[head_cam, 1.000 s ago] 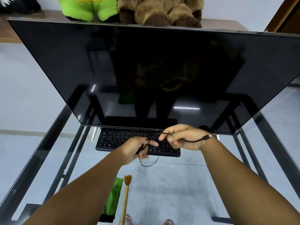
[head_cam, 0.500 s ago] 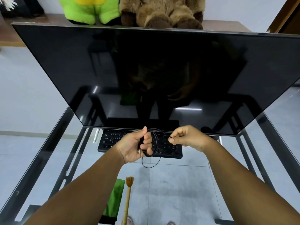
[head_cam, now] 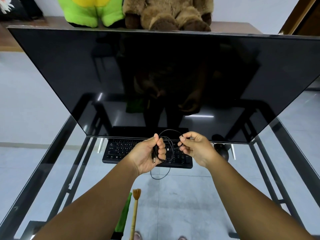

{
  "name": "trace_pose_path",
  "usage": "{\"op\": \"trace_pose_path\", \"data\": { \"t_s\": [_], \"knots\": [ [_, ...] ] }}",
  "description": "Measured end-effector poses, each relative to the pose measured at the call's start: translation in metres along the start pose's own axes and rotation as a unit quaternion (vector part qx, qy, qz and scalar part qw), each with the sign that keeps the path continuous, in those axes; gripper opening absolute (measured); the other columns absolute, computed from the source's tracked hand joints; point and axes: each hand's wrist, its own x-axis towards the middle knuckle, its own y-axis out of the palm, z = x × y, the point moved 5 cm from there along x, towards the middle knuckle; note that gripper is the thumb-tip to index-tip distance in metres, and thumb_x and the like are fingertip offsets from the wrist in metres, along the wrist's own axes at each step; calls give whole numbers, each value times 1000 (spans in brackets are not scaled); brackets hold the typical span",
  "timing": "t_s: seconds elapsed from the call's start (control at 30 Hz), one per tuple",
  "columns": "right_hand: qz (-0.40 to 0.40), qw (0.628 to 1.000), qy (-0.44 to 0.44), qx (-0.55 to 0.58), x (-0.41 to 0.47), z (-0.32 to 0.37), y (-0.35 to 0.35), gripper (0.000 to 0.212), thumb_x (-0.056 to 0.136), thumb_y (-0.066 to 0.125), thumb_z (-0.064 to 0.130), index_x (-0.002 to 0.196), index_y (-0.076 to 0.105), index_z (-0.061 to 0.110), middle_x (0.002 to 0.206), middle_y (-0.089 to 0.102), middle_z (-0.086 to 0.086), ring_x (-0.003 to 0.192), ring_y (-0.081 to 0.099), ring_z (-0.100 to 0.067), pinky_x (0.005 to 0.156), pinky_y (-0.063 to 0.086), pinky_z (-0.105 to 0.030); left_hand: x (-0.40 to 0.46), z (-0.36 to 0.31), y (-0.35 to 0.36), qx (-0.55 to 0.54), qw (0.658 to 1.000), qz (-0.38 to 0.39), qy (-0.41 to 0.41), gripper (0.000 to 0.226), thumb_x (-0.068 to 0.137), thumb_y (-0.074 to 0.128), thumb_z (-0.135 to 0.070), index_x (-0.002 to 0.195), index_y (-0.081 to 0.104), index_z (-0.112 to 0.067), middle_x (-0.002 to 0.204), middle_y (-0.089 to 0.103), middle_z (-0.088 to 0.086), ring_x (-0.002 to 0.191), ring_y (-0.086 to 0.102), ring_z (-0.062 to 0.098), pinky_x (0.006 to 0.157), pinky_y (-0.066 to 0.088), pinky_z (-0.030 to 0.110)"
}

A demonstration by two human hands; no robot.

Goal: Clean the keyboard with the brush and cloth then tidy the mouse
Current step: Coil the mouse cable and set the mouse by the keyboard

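A black keyboard (head_cam: 121, 151) lies on the glass desk under the monitor's lower edge. Just above it my left hand (head_cam: 149, 156) grips a coiled black cable (head_cam: 168, 134), with the USB plug sticking out below the fingers. My right hand (head_cam: 195, 148) pinches the same cable on the coil's right side. One loop hangs down below my left hand. The black mouse (head_cam: 222, 150) sits right of the keyboard, partly under the monitor. A wooden brush (head_cam: 135, 210) and a green cloth (head_cam: 124, 215) lie near the desk's front edge.
A large dark monitor (head_cam: 155, 75) fills the upper view and overhangs the keyboard. The desk is glass (head_cam: 207, 196) on a black metal frame (head_cam: 43, 170). A green plush toy (head_cam: 90, 11) and a brown one (head_cam: 169, 13) sit on a shelf behind the monitor.
The cable went from stretched between my hands, plug at my right wrist, to wound into loops in my left hand. Both hands rose slightly toward the monitor's edge.
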Motion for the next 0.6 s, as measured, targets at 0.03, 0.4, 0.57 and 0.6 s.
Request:
{"op": "trace_pose_path", "data": {
  "t_s": [0.03,0.4,0.57,0.6],
  "knots": [
    [5,1000,10,11,-1,-1,1,3,90,65,8,91,63,8,74,69,-10,59,62,-14,55,52,-20,0,0,1,6,1000,-1,2,36,100,41,-34,72,49,-12,70,43,0,60,41,12,53,40,21],
    [62,996,63,-16,-8,3,5,8,91,63,10,95,68,5,75,71,-9,57,64,-11,53,52,-17,-2,-7,0,107,993,-38,26,37,101,41,-32,73,54,-12,72,48,1,68,50,14,70,48,27],
    [91,993,65,-23,-8,9,3,7,91,62,8,92,69,7,74,69,-7,58,62,-11,53,51,-18,-5,-10,1,223,972,-55,38,38,103,38,-34,73,56,-19,75,48,-5,71,47,9,71,36,24],
    [95,993,66,-23,-8,10,4,6,91,62,8,91,69,7,75,69,-8,59,63,-11,54,52,-18,-5,-10,3,232,970,-54,39,38,103,37,-34,73,55,-19,75,48,-5,69,46,8,66,36,22]
  ]
}}
